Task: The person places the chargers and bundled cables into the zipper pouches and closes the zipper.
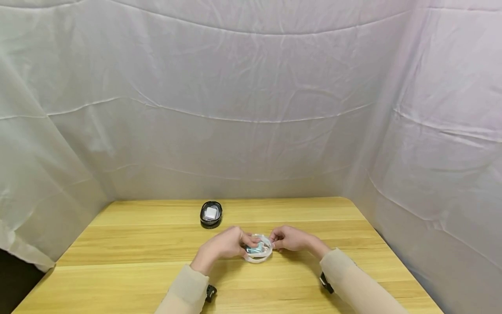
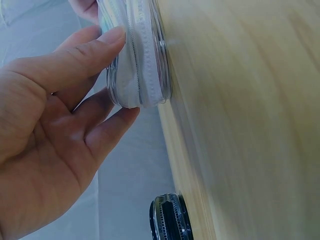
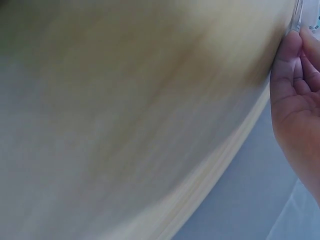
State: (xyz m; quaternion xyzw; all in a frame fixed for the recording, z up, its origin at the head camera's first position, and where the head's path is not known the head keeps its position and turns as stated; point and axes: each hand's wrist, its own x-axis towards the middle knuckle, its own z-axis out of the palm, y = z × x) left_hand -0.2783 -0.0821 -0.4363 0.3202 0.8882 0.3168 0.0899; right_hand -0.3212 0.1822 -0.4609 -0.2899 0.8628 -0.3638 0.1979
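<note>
A small rounded clear pouch [image 1: 257,257] with a white zipper band round its side sits on the table, with something teal [image 1: 255,249] showing through its top. My left hand [image 1: 229,242] grips it from the left. In the left wrist view the thumb [image 2: 114,36] presses on its upper edge, and other fingers touch the side by the zipper [image 2: 135,60]. From the right, my right hand [image 1: 290,238] pinches the pouch's edge between thumb and fingertips. Only a sliver of the pouch [image 3: 298,15] appears in the right wrist view, so the exact bit pinched is hidden.
Farther back and left on the wooden table [image 1: 129,244] stands a similar pouch with black trim [image 1: 211,221], holding a white square item [image 1: 211,213] and a cable. Pale cloth [image 1: 243,148] hangs behind the table and along both sides.
</note>
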